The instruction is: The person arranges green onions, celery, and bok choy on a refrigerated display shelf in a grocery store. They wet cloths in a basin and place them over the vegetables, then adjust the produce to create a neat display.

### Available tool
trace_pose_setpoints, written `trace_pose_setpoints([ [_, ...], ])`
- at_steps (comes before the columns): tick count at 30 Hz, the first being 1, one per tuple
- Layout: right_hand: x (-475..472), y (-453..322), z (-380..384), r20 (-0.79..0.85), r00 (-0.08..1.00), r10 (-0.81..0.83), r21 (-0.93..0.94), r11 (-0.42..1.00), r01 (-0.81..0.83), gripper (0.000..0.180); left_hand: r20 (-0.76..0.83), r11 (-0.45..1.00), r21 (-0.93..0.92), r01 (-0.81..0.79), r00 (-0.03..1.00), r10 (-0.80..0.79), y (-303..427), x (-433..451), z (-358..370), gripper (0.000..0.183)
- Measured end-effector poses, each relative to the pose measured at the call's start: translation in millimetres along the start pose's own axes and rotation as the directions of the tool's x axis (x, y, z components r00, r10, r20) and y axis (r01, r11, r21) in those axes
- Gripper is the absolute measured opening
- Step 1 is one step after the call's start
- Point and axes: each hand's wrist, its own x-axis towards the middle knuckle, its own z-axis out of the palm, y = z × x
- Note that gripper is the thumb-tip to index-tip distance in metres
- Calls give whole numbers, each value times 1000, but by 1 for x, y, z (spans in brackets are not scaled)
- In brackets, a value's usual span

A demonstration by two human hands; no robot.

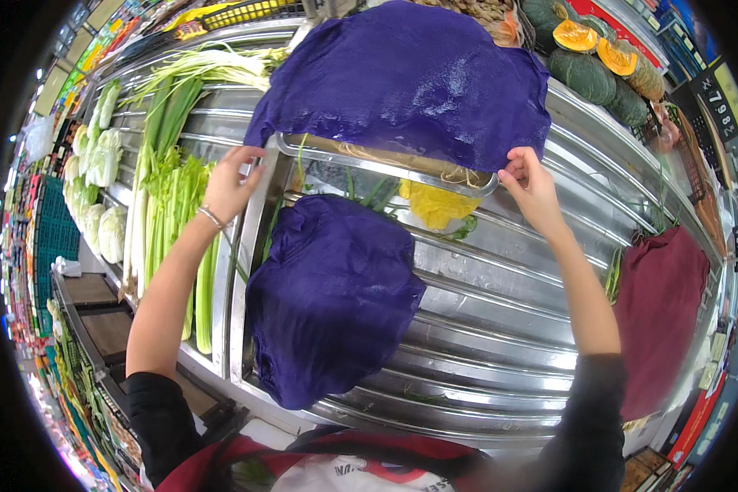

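A large wet purple cloth (400, 80) lies over a clear plastic tray (387, 165), whose near rim shows along with pale roots or strings inside. By the cloth's lower left corner is my left hand (230, 181), its thumb and fingers apart and nothing seen between them. My right hand (529, 187) pinches the lower right corner of that cloth beside the tray's end. Closer to me, a second damp purple cloth (335, 301) is draped over something hidden on the ribbed metal shelf (492, 307). Between the two cloths sits a crumpled yellow item (440, 203) among green leaves.
Celery (181, 203), leeks (166, 117) and napa cabbages (101, 166) lie left of a metal divider (255, 227). A maroon cloth (661, 320) covers something at right. Green pumpkins (581, 77) and cut pieces sit at upper right. A dark crate (107, 326) stands lower left.
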Motion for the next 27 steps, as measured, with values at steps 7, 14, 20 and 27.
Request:
trace_pose_setpoints([
  [7,-52,2,-7,-157,987,21,-13,1000,-24,18,-41,991,-92,-96,995,92,55,-105,-37,26],
  [14,-187,-1,43,-4,946,325,248,916,-314,10,-147,818,-457,349,877,-457,3,-302,-60,22],
  [20,-217,-45,89,-8,950,311,371,883,-286,10,-208,647,-600,470,689,-694,-36,-452,-82,21],
  [27,-223,-191,157,81,992,96,204,973,-111,15,-255,555,-702,446,569,-781,-70,-611,-78,23],
])
